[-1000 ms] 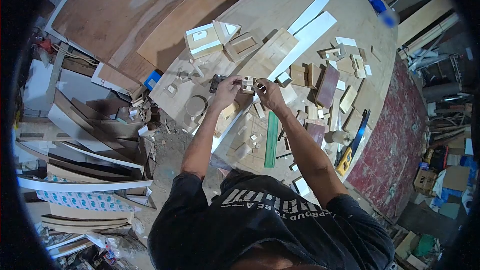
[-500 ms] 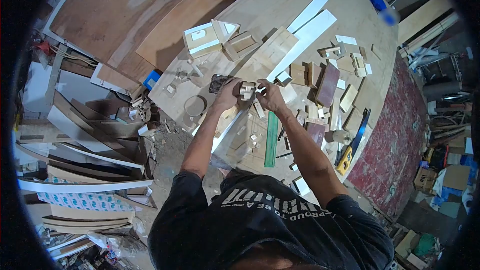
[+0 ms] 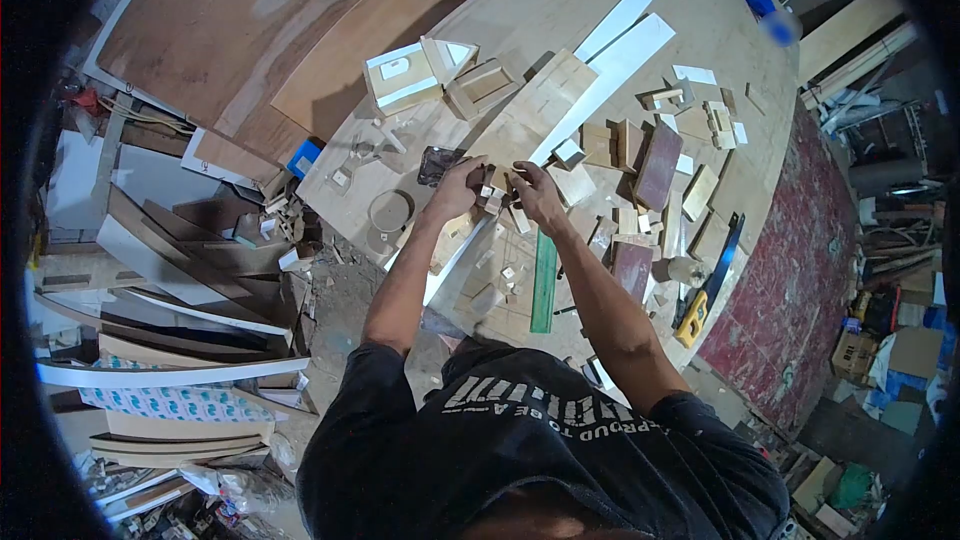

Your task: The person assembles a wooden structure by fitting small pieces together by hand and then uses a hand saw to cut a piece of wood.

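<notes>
My left hand (image 3: 457, 190) is closed on a small pale wooden block (image 3: 495, 183), held above the cluttered table in the middle of the view. Close by on the other side, my right hand (image 3: 541, 196) has its fingers pinched together at the block's right edge. Whatever sits in that pinch is too small to make out. A dark, clear-looking tray (image 3: 436, 166) lies just left of my left hand. Below my right hand is a green strip (image 3: 543, 285), and a small open wooden box (image 3: 569, 154) stands to its upper right.
Wood offcuts and a dark red block (image 3: 657, 168) crowd the right of the table. A yellow-handled saw (image 3: 705, 295) lies along the right edge. Long white strips (image 3: 625, 65) run toward the back. Wooden box parts (image 3: 403, 78) stand at the upper left; curved boards (image 3: 180, 370) are stacked at left.
The wooden block has been turned, so its broad notched face shows less than before. Both hands have shifted only slightly, and my right fingers have moved a little toward the block.
</notes>
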A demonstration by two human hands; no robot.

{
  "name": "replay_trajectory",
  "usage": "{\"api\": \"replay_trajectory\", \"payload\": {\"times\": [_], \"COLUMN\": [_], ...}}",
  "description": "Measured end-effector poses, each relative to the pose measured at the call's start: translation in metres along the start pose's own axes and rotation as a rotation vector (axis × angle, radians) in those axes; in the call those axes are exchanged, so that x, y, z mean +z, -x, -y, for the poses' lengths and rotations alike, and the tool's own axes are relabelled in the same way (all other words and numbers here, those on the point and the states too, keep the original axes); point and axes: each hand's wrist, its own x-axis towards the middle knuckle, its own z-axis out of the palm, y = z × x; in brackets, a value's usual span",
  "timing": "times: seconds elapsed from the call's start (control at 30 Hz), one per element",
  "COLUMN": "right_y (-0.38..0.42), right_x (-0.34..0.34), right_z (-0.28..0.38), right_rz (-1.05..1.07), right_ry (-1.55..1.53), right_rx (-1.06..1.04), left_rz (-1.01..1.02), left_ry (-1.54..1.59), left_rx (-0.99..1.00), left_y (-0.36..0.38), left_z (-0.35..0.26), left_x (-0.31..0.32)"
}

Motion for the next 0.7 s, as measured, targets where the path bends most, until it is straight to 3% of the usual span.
{"api": "replay_trajectory", "payload": {"times": [0.13,0.2,0.27,0.37,0.53,0.6,0.7], "right_y": [0.013,0.017,0.033,0.053,0.089,0.101,0.117], "right_x": [-0.01,-0.021,-0.018,-0.032,-0.035,-0.038,-0.035], "right_z": [0.022,0.028,0.046,0.052,0.057,0.053,0.052], "right_rz": [0.029,0.1,0.049,0.257,0.256,0.408,0.402], "right_ry": [-0.226,-0.445,-0.567,-0.857,-0.955,-1.031,-1.026], "right_rx": [0.124,0.301,0.265,0.241,0.259,0.172,0.135], "left_rz": [-0.024,-0.019,-0.015,-0.044,-0.204,-0.286,-0.334], "left_ry": [0.125,0.203,0.278,0.481,0.536,0.519,0.562], "left_rx": [-0.074,-0.084,-0.096,-0.137,-0.043,0.167,0.093], "left_y": [0.009,0.014,0.023,0.043,0.079,0.09,0.115], "left_z": [-0.017,-0.029,-0.04,-0.068,-0.111,-0.12,-0.142], "left_x": [-0.002,-0.002,0.0,0.007,0.035,0.042,0.048]}}
